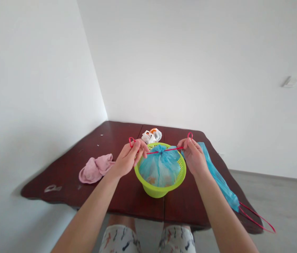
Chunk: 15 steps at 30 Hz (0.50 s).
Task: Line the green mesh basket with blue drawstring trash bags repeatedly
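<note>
A blue drawstring garbage bag (160,168), gathered shut at its neck, sits inside a yellow-green plastic basket (155,189). Its contents show only as pale brownish shapes through the film. The red drawstring (173,149) runs taut across the bag's neck between my hands. My left hand (131,156) pinches one end above the basket's left rim, a small loop standing above the fingers. On the other side, my right hand (193,154) grips the opposite end, with a similar loop over the thumb.
On the dark red wooden table (127,200), a pink cloth (96,168) lies to the left. A white-and-orange plastic bag (152,135) sits behind the basket. Another blue bag (220,182) lies along the right side, its red string hanging past the table edge. White walls stand behind and left.
</note>
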Motion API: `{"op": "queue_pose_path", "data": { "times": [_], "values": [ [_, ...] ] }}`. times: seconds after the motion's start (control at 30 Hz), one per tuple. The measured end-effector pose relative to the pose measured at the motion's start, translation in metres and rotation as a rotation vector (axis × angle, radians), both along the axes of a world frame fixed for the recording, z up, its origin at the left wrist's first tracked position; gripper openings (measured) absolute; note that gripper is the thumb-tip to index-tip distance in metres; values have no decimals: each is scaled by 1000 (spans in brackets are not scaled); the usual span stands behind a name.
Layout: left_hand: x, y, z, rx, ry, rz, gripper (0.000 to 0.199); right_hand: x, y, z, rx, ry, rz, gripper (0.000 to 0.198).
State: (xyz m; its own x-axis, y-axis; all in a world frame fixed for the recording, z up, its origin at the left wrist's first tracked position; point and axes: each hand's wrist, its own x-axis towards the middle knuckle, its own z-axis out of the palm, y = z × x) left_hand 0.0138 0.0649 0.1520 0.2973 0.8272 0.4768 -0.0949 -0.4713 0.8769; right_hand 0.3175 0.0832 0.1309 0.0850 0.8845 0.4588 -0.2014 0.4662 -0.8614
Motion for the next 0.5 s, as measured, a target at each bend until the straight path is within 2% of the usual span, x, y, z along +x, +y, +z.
{"op": "queue_pose_path", "data": {
  "times": [0.13,0.27,0.33,0.43,0.5],
  "values": [
    [-14,-15,-12,-15,367,133,68,14,-7,-25,-84,-76,-59,58],
    [-11,-24,-13,84,725,221,62,17,-15,-38,-129,-127,-77,60],
    [-4,-22,-10,152,882,298,60,15,-22,-37,-133,-212,-62,59],
    [11,-14,-7,241,1069,364,78,7,-35,-26,-129,-268,3,55],
    [21,-8,-7,272,1160,344,59,1,-46,-17,-74,-299,12,50]
  ]
}}
